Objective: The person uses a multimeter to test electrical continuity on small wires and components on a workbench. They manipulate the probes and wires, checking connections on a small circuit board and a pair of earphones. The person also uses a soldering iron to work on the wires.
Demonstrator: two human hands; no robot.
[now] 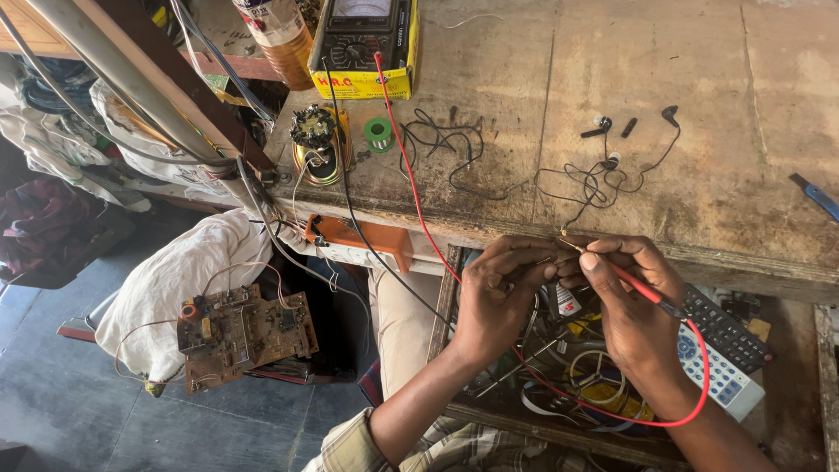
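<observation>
My right hand [631, 301] pinches a red test probe [642, 290] whose metal tip touches the gold plug [564, 234] of a black earphone cable [603, 170]. My left hand [496, 293] is closed around a black probe, mostly hidden by the fingers, right next to the same plug. Red [411, 179] and black [350, 201] leads run up the wooden bench [699, 61] to a yellow-cased analog multimeter [365, 39]. Both hands hover over the bench's front edge.
A small speaker [316, 144] and a green wire spool [378, 133] sit near the meter. A drawer [568, 385] of cables and two remote controls [721, 350] lies below my hands. A circuit board [240, 332] rests on a white sack at left. A blue tool [817, 197] lies far right.
</observation>
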